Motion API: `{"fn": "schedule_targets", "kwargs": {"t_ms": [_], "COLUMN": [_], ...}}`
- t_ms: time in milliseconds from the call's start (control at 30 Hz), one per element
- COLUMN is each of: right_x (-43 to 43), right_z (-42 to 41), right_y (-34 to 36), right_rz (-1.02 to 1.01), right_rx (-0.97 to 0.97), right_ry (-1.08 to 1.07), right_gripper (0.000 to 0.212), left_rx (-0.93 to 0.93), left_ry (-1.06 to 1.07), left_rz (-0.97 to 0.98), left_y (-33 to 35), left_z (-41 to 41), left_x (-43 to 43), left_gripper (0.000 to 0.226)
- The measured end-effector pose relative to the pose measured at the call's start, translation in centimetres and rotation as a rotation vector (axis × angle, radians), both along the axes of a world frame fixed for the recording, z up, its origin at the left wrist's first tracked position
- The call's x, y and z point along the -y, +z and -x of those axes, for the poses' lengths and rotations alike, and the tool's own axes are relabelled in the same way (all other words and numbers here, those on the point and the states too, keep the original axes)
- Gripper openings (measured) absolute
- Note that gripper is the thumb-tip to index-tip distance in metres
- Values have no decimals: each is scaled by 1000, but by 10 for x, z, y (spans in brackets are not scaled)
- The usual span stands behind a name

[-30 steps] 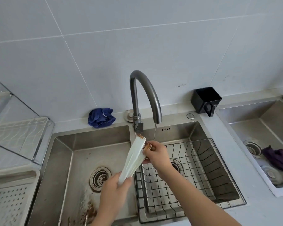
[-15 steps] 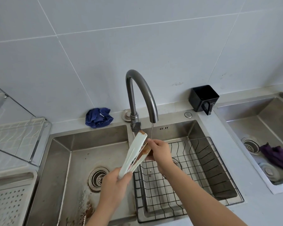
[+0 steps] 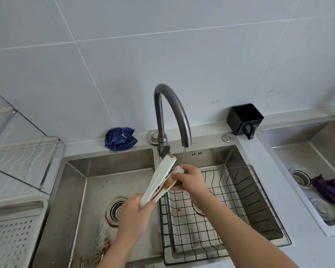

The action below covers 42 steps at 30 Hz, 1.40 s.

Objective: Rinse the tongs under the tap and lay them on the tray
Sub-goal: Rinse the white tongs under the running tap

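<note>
Pale white tongs [image 3: 159,178] with brown smears on the inner faces and tips are held tilted over the sink divider. My left hand [image 3: 135,215] grips their hinge end low down. My right hand [image 3: 190,179] pinches the tip of the lower arm, right under a thin stream of water from the dark grey curved tap [image 3: 172,113]. The upper arm's tip points up toward the tap base, apart from the stream. A white perforated tray [image 3: 14,235] sits at the lower left on the counter.
The left sink basin [image 3: 81,190] has brown residue near its drain. A black wire rack [image 3: 249,200] fills the right basin. A blue cloth [image 3: 120,139] and a black cup [image 3: 244,118] sit on the back ledge. A clear dish rack [image 3: 17,151] stands left; a second sink with a purple cloth [image 3: 329,188] is right.
The tongs' arms have spread apart, and my right hand now holds the lower tip under the water stream. The camera view has shifted slightly.
</note>
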State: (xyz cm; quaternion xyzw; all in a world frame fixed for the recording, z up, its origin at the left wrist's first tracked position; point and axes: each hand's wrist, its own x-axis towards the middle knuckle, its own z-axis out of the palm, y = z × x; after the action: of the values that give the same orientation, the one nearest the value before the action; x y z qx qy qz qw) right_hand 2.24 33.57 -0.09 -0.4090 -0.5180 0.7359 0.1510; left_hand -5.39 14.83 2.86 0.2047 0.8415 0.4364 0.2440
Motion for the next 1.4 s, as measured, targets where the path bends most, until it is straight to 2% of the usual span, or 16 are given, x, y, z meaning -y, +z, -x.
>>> {"fn": "schedule_targets", "kwargs": {"t_ms": [133, 267, 367, 467, 600, 767, 833, 900, 967, 1000, 1067, 1133, 1200, 1300, 1333, 1400], "right_x": [4, 10, 4, 0, 2, -2, -3, -2, 0, 1, -1, -3, -2, 7, 8, 1], "right_z": [3, 2, 2, 0, -6, -6, -8, -10, -9, -8, -5, -3, -2, 0, 1, 1], "right_y": [-4, -5, -5, -6, -11, -12, -8, -6, -5, -6, -6, -7, -8, -13, -12, -10], "right_rz": [19, 28, -7, 9, 102, 76, 127, 190, 167, 121, 35, 44, 115, 115, 110, 122], "right_rx": [29, 2, 42, 48, -29, 8, -51, -122, -90, -61, -10, -11, -51, -95, -90, -89], "right_ry": [-112, -69, -91, -77, -19, -88, -49, 16, 33, 23, -12, -44, -53, -32, -34, -45], "right_gripper": [17, 16, 20, 30, 18, 23, 14, 36, 50, 46, 23, 11, 14, 47, 51, 41], "left_rx": [-111, -170, -107, -52, -55, 28, 32, 22, 12, 9, 23, 48, 23, -41, -50, -51], "left_ry": [-37, -58, -52, -14, 6, 23, 27, 32, 35, 28, 19, 42, 58, 47, 43, 28], "left_rz": [24, 53, 39, 7, 3, -13, -12, -9, -7, -4, -11, -29, -25, 14, 22, 24], "left_y": [-2, -5, 0, 1, 0, 1, 0, 0, 0, 1, 2, 2, 1, 0, 0, 0], "left_z": [2, 2, 0, 1, 5, 0, 0, 1, 2, 1, -1, -1, 1, 2, 2, 0], "left_x": [-3, -4, -3, -4, -2, -8, -10, -12, -15, -16, -17, -17, -18, -23, -23, -23], "left_gripper": [32, 44, 22, 39, 40, 45, 45, 43, 41, 40, 41, 40, 33, 18, 18, 17]}}
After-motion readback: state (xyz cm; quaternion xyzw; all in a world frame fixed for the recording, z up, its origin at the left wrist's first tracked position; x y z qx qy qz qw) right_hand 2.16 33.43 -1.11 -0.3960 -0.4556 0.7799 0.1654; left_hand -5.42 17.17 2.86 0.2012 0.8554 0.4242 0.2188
